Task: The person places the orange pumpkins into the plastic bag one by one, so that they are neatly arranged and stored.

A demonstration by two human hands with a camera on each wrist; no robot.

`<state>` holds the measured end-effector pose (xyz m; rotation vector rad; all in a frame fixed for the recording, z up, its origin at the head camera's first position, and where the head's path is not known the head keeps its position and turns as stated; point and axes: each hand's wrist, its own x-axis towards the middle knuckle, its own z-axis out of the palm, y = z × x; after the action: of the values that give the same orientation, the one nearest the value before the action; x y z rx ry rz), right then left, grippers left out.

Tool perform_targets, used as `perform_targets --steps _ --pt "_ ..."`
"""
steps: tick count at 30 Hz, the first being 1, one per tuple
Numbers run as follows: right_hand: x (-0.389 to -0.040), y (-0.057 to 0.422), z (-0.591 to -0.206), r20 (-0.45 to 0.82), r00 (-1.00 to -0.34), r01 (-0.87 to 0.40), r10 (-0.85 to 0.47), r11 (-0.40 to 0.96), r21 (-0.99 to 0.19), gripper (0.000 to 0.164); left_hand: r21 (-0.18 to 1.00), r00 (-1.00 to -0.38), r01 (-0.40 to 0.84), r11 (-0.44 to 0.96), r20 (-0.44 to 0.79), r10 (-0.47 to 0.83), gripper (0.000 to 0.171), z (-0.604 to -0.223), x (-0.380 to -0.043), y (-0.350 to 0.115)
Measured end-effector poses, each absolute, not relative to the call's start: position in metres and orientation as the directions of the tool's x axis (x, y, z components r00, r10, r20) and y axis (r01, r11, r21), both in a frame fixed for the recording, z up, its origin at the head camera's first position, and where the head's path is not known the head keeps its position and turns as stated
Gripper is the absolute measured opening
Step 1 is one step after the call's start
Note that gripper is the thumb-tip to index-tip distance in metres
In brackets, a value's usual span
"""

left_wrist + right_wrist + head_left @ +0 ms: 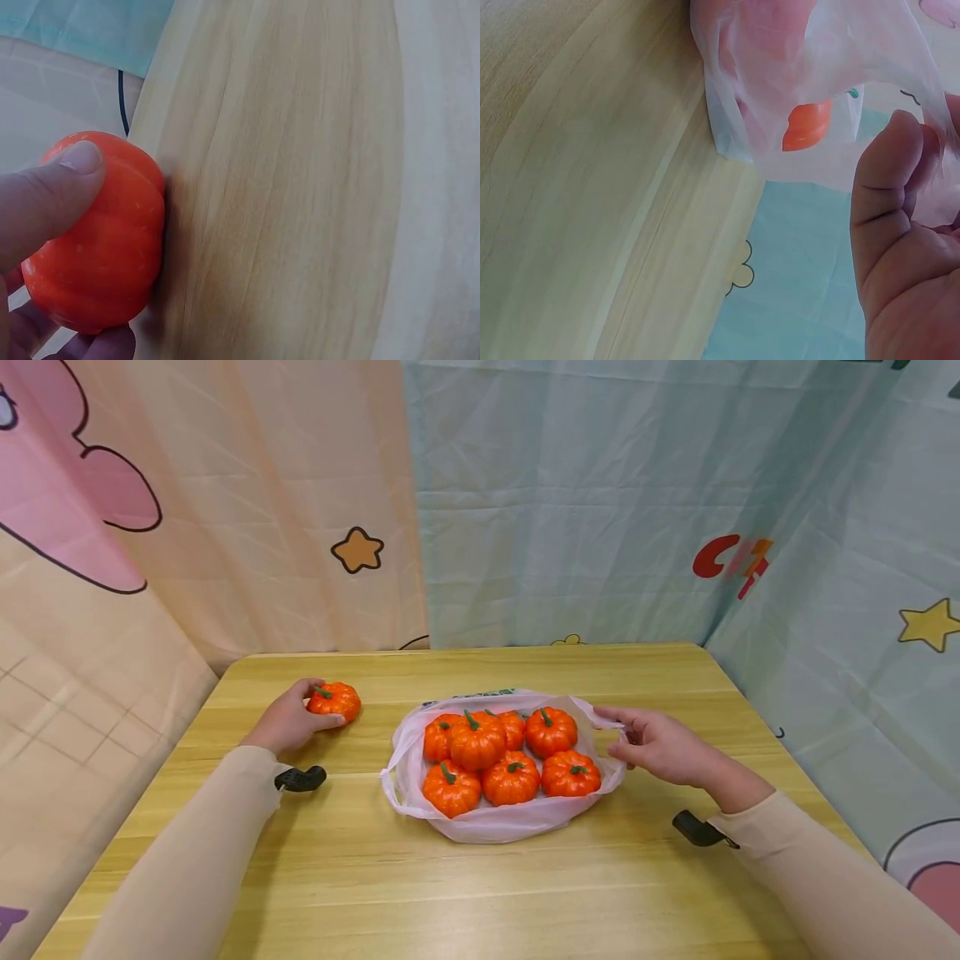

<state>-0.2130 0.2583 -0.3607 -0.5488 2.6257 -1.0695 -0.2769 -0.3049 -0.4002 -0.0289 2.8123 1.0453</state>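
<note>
My left hand (pixel 291 718) grips a small orange pumpkin (pixel 335 702) with a green stem, low over the left rear of the table. In the left wrist view the thumb lies on one side of this pumpkin (pixel 112 232) and fingertips show underneath. At the table's middle sits a whitish plastic bag (pixel 495 828), its mouth spread wide, with several like pumpkins (pixel 512 778) inside, one heaped on the others. My right hand (pixel 663 745) pinches the bag's right handle; in the right wrist view the thumb and fingers meet at the thin plastic (pixel 840 56).
The wooden table (pixel 480 893) carries the bag and ends at a rear edge near hanging printed cloths (pixel 570 527). A black wrist device (pixel 300 778) sticks out from the left sleeve, another (pixel 697 828) from the right sleeve.
</note>
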Motion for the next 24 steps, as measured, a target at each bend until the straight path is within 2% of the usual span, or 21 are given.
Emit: perform_targets --steps 13,24 --pt "-0.213 0.261 -0.36 -0.078 -0.888 -0.244 -0.453 0.607 -0.757 0.071 0.627 -0.994 -0.047 0.778 -0.107 0.027 0.097 -0.402 -0.277 -0.303" --pt "-0.211 0.262 -0.359 -0.07 -0.881 -0.251 -0.467 0.589 -0.768 0.075 0.66 -0.998 0.025 0.751 -0.022 0.053 0.092 -0.377 -0.271 -0.287"
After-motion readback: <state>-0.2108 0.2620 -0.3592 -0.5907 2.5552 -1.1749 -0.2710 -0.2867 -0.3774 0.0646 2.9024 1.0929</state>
